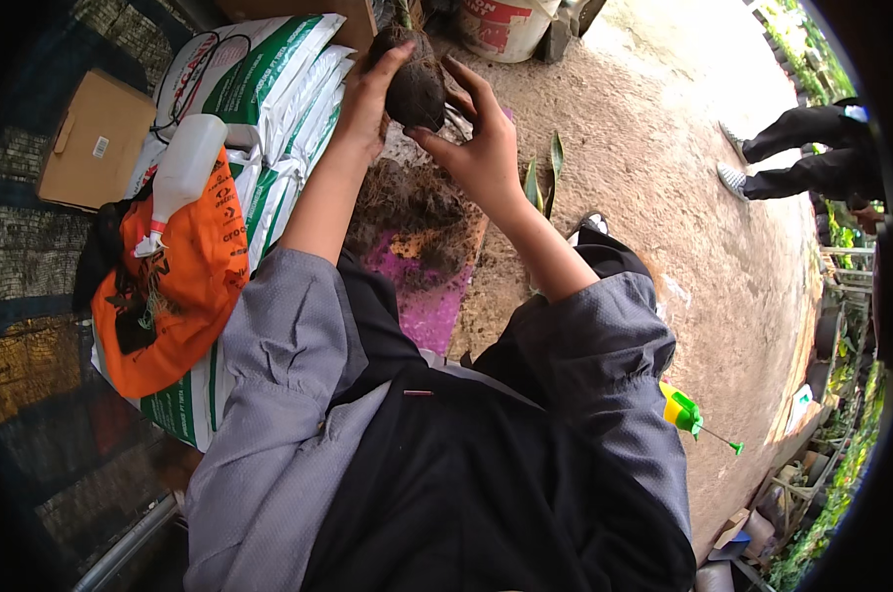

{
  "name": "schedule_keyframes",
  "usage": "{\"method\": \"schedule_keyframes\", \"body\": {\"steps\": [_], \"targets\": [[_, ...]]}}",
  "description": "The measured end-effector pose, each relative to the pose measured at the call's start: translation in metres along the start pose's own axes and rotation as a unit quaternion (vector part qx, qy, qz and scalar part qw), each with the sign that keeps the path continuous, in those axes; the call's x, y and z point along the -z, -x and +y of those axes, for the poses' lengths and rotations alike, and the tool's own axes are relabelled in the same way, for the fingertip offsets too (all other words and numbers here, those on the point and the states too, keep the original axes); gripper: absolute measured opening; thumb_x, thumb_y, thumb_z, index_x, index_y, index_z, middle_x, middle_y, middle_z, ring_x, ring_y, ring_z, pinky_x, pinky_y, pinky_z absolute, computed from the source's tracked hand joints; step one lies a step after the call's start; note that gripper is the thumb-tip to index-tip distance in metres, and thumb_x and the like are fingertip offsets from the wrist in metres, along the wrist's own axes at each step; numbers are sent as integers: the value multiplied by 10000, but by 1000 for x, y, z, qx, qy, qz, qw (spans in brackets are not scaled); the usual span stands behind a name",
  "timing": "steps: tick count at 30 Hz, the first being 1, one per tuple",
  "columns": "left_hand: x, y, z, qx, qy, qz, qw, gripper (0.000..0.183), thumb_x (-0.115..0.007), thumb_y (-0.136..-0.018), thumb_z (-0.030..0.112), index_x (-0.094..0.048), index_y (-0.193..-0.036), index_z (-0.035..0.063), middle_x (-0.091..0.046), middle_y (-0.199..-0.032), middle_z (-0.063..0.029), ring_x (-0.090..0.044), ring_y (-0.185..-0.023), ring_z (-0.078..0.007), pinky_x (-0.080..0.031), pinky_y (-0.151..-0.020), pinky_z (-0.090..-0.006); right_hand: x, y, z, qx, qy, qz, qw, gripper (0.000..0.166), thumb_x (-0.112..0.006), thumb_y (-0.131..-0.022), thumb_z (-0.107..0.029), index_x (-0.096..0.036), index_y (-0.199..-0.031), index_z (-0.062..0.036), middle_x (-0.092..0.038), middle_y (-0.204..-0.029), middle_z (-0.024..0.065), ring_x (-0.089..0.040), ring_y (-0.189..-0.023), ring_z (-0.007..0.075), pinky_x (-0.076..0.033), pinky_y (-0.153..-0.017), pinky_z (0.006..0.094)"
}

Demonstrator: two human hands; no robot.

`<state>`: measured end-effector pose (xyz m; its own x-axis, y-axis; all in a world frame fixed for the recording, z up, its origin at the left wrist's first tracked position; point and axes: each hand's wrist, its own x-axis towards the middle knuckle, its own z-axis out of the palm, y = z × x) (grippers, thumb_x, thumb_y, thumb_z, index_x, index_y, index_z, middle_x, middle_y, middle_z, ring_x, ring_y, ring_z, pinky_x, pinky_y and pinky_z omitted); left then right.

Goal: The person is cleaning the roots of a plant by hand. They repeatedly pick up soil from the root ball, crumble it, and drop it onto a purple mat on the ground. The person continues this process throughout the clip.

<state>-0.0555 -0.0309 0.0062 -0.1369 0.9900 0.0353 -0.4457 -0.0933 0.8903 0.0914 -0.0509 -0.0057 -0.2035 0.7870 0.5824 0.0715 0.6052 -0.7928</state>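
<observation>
A dark, rounded root ball or bulbous plant base (pixel 415 85) with fine roots is held up at the top of the view, a green stem rising from it. My left hand (pixel 372 96) grips its left side, the thumb lying over its upper part. My right hand (pixel 479 126) is curved at its right side, fingers apart, the thumb tip by its lower end; whether the fingers press on it I cannot tell. Beneath lie loose soil and fibrous roots (pixel 409 200) on a purple sheet (pixel 424 311). Long green leaves (pixel 533 186) stand right of the sheet.
Stacked printed sacks (pixel 232 74), a cardboard box (pixel 95 140), an orange bag (pixel 187 296) and a white spray bottle (pixel 189 163) are at left. A white bucket (pixel 505 33) stands ahead. A yellow-green sprayer (pixel 681 408) is right; another person's legs (pixel 801 159) are farther right.
</observation>
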Motion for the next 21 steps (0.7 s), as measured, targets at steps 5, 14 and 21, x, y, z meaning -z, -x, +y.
{"method": "schedule_keyframes", "body": {"steps": [5,14,21], "targets": [[17,-18,-19,-2,-18,50,999,338,-684,-800,240,-614,-1053,27,-653,-936,-71,-653,-771,-147,-541,-641,-276,-6,-9,18,52,96,-58,992,567,-800,-650,-131,-566,-1150,-1,-538,-1235,158,-583,-1087,264,-492,-886,357],[53,-31,-22,78,-7,153,985,758,-796,-593,435,-576,-1172,-2,-384,-1360,-295,-326,-1289,-427,-238,-998,-623,-13,-12,120,-561,-101,-94,816,347,-480,-955,-309,-518,-1216,-84,-561,-1193,55,-571,-995,185,-485,-786,345],[44,-18,4,31,-74,224,971,593,-805,-617,326,-603,-1029,-49,-573,-1125,-261,-515,-1124,-345,-339,-983,-531,-28,74,225,-397,310,-318,803,387,-630,-819,-221,-600,-1178,-79,-646,-1090,99,-618,-941,204,-506,-816,331]]}}
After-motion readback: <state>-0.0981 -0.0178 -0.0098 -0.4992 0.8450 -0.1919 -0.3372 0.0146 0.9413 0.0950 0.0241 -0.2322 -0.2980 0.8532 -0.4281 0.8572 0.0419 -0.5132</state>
